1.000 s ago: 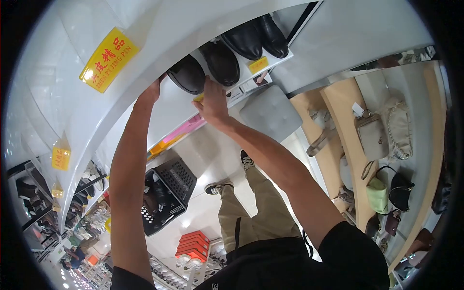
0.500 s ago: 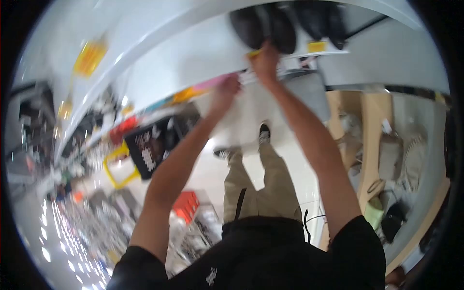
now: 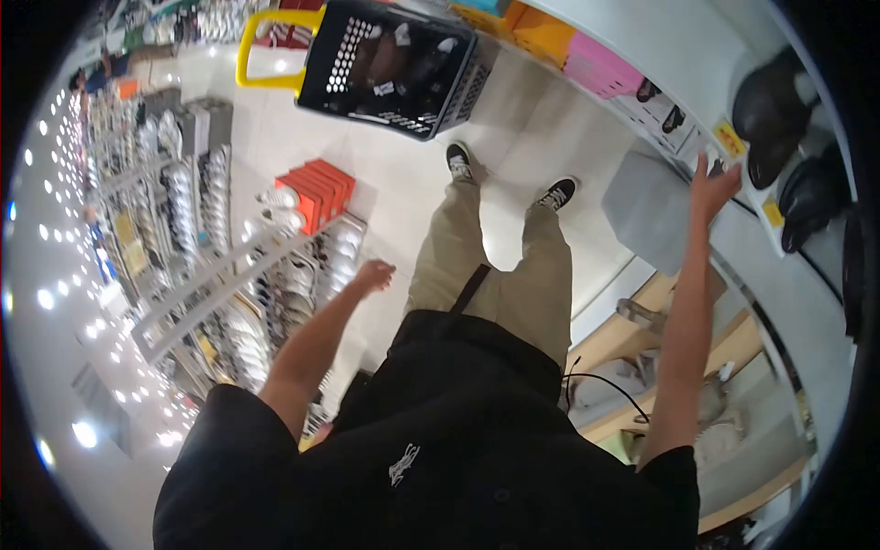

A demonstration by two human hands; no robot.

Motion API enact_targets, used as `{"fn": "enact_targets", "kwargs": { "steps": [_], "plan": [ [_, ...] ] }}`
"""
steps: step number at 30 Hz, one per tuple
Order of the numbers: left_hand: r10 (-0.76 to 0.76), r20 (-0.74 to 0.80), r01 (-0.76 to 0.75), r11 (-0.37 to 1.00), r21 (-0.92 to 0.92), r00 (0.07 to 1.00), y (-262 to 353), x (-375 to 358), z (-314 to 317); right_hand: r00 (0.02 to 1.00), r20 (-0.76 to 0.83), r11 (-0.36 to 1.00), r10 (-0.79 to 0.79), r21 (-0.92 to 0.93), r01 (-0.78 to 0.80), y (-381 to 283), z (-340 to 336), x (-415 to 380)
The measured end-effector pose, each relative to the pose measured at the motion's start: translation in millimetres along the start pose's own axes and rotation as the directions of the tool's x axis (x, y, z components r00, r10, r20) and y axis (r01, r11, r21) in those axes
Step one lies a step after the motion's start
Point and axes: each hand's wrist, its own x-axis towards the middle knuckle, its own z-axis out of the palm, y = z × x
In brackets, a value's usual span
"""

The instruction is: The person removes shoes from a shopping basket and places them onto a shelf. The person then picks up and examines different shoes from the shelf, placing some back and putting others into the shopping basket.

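Observation:
My right hand is at the front edge of a white shelf, thumb and finger spread apart with nothing plainly held. Just beyond it stands a pair of black shoes, with a yellow price tag on the shelf lip beside my fingertips. A second black pair sits further along, above another yellow tag. My left hand hangs in the air over the floor, fingers loosely bent and empty, away from any goods.
A black shopping basket with a yellow handle stands on the floor, brown and dark items inside. Pink and orange boxes sit under the shelf. A grey block stands below my right hand. Orange boxes top a shoe rack on the left.
The view has swung, so the shelf now lies at the right. My right hand has come off the black shoes it was touching. My left hand has drawn back from the shelf.

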Motion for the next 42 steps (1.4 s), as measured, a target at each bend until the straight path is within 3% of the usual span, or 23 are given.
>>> {"fn": "enact_targets", "kwargs": {
  "steps": [2, 4, 8, 10, 12, 14, 16, 18, 20, 21, 22, 23, 24, 26, 27, 28, 29, 30, 32, 34, 35, 38, 42],
  "plan": [
    [0.48, -0.106, -0.367, 0.778, 0.51, 0.871, 40, -35, 24, 0.967, 0.253, 0.996, 0.039, -0.09, -0.016, 3, -8, -53],
    [0.559, -0.037, -0.491, 0.756, 0.434, 0.828, 91, -43, 35, 0.896, 0.441, 0.982, -0.057, -0.137, 0.129, 11, -2, -145],
    [0.683, 0.22, -0.715, 0.631, 0.302, 0.696, 209, -49, 35, 0.445, 0.896, 1.0, -0.01, 0.012, -0.002, -18, -10, -302],
    [0.824, 0.34, -0.874, 0.333, 0.355, 0.453, 264, -25, 8, 0.337, 0.942, 0.997, 0.006, -0.031, 0.067, -60, -12, -338],
    [0.889, 0.185, -0.851, 0.314, 0.42, 0.419, 322, -3, -23, 0.225, 0.956, 0.976, 0.186, -0.207, 0.073, -121, 16, -353],
    [0.988, 0.044, -0.887, 0.116, 0.448, 0.151, 381, 51, -69, 0.272, 0.957, 0.99, 0.098, -0.12, 0.068, -204, 54, -347],
    [0.912, -0.376, -0.782, 0.355, 0.512, 0.167, 431, 78, -110, 0.342, 0.933, 0.986, -0.114, 0.064, 0.153, -271, 124, -345],
    [0.812, -0.522, -0.734, 0.517, 0.44, 0.26, 466, 130, -155, 0.336, 0.931, 0.99, -0.142, 0.132, 0.053, -354, 201, -335],
    [0.784, -0.443, -0.641, 0.615, 0.46, 0.434, 491, 149, -184, 0.23, 0.939, 0.954, -0.257, 0.285, -0.097, -448, 272, -311],
    [0.778, -0.422, -0.524, 0.626, 0.577, 0.465, 499, 155, -190, 0.417, 0.812, 0.878, -0.407, 0.475, -0.068, -470, 316, -328],
    [0.772, -0.406, -0.402, 0.612, 0.681, 0.489, 503, 159, -195, 0.249, 0.962, 0.809, -0.112, 0.233, -0.539, -505, 348, -329],
    [0.784, -0.33, -0.425, 0.578, 0.696, 0.526, 503, 167, -204, 0.071, 0.995, 0.481, 0.071, 0.028, -0.876, -529, 388, -344],
    [0.721, -0.36, -0.369, 0.639, 0.675, 0.592, 505, 174, -209, -0.119, 0.974, 0.353, 0.192, -0.181, -0.918, -570, 404, -323],
    [0.63, -0.288, -0.407, 0.721, 0.561, 0.721, 512, 202, -229, -0.24, 0.897, 0.084, 0.37, -0.29, -0.953, -627, 418, -285],
    [0.769, -0.279, -0.621, 0.633, 0.462, 0.576, 507, 211, -229, -0.265, 0.879, -0.009, 0.396, -0.286, -0.958, -637, 424, -273],
    [0.751, -0.353, -0.58, 0.657, 0.481, 0.558, 509, 214, -226, -0.293, 0.859, -0.103, 0.419, -0.276, -0.956, -640, 429, -266],
    [0.712, -0.22, -0.654, 0.701, 0.285, 0.667, 511, 208, -234, -0.291, 0.859, -0.158, 0.422, -0.246, -0.956, -635, 438, -264],
    [0.725, -0.313, -0.626, 0.688, 0.367, 0.614, 515, 175, -229, -0.288, 0.86, -0.214, 0.421, -0.215, -0.953, -627, 447, -267],
    [0.659, -0.264, -0.583, 0.749, 0.315, 0.704, 523, 187, -233, -0.279, 0.88, -0.31, 0.385, -0.161, -0.937, -610, 451, -278],
    [0.647, -0.116, -0.632, 0.762, 0.138, 0.754, 530, 199, -235, -0.238, 0.923, -0.377, 0.303, -0.113, -0.919, -595, 449, -285],
    [0.535, -0.006, -0.534, 0.844, 0.05, 0.845, 540, 154, -230, -0.21, 0.949, -0.403, 0.233, -0.102, -0.909, -587, 450, -287],
    [0.511, 0.09, -0.475, 0.841, -0.26, 0.855, 547, 163, -225, -0.221, 0.93, -0.307, 0.293, -0.127, -0.943, -598, 428, -251],
    [0.54, 0.197, -0.405, 0.784, -0.471, 0.818, 547, 145, -218, -0.109, 0.957, -0.268, 0.269, -0.034, -0.963, -612, 388, -213]
  ]
}}
